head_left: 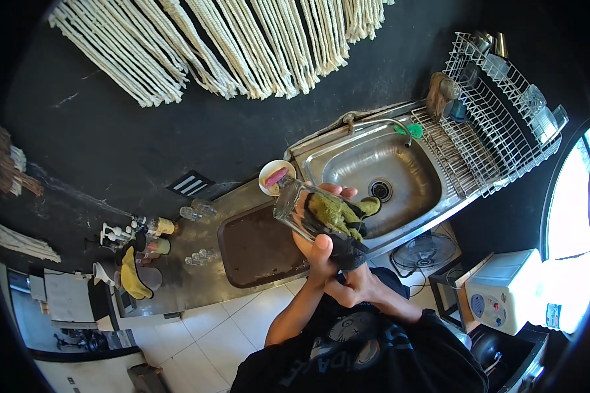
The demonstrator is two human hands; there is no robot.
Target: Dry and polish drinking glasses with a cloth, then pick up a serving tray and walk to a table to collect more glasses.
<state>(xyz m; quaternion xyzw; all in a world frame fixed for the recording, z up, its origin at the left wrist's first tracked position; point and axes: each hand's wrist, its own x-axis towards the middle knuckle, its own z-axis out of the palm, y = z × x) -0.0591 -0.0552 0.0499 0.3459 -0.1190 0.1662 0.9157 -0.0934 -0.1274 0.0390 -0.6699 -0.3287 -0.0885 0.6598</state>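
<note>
A clear drinking glass [287, 204] lies tilted in my left hand [318, 252], in front of my chest and close to the sink's near left edge. The thumb presses on its near side and fingertips show beyond it. A green and black cloth [334, 213] bunches at the glass; how much of it sits inside I cannot make out. My right hand [353, 288] is closed just below, by the left wrist, around the cloth's dark end [351, 257]. Its fingers are partly hidden.
Right of the glass is a steel sink [432, 167] with a curved faucet [400, 124]. A wire dish rack [478, 154] holds glasses. Left are a white bowl [266, 190] with a pink sponge, a brown tray [255, 249], small glasses [202, 257] and a yellow cloth [131, 278].
</note>
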